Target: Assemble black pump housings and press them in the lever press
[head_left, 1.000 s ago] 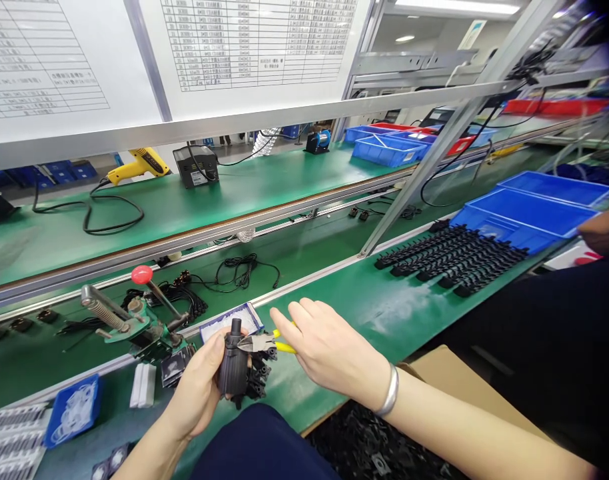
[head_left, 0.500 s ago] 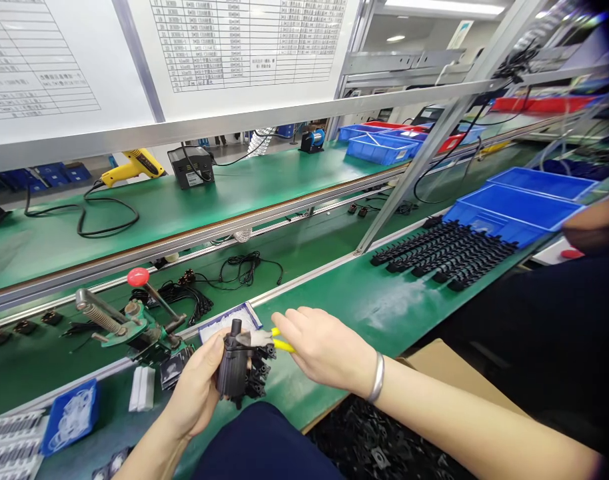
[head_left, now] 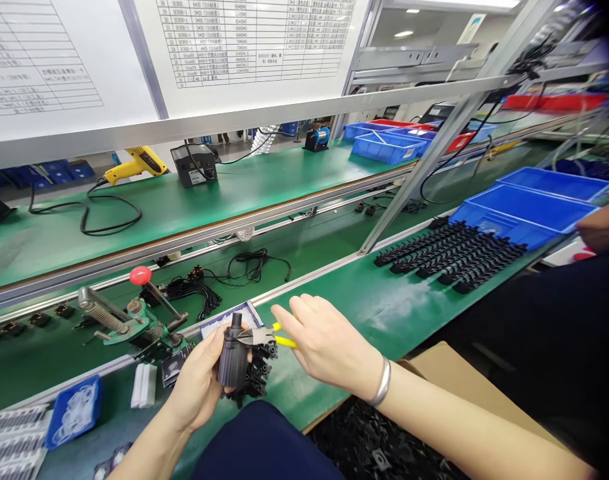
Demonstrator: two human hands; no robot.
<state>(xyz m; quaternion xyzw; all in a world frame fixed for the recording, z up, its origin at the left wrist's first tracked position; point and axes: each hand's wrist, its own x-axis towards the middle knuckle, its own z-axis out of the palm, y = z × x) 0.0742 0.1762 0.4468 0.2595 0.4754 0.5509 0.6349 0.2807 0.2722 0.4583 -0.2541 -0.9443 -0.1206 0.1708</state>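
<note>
My left hand (head_left: 197, 383) is closed round a small black plastic pump body (head_left: 233, 357), held upright above the green bench near its front edge. My right hand (head_left: 324, 343) grips yellow-handled cutters (head_left: 267, 335), whose metal jaws touch the upper side of the pump body. Just behind the part lies a small pile of black plastic pieces (head_left: 257, 367) on the bench.
A green hand press with a red knob (head_left: 134, 320) stands to the left, beside white blocks (head_left: 143, 385) and a blue tray of white rings (head_left: 74, 413). Rows of black parts (head_left: 449, 257) and blue bins (head_left: 524, 210) lie to the right. Another person's arm (head_left: 602, 227) shows at the far right edge.
Both hands stay together on the part; the cutters' jaws have shifted slightly on the pump body. The view has swayed a little.
</note>
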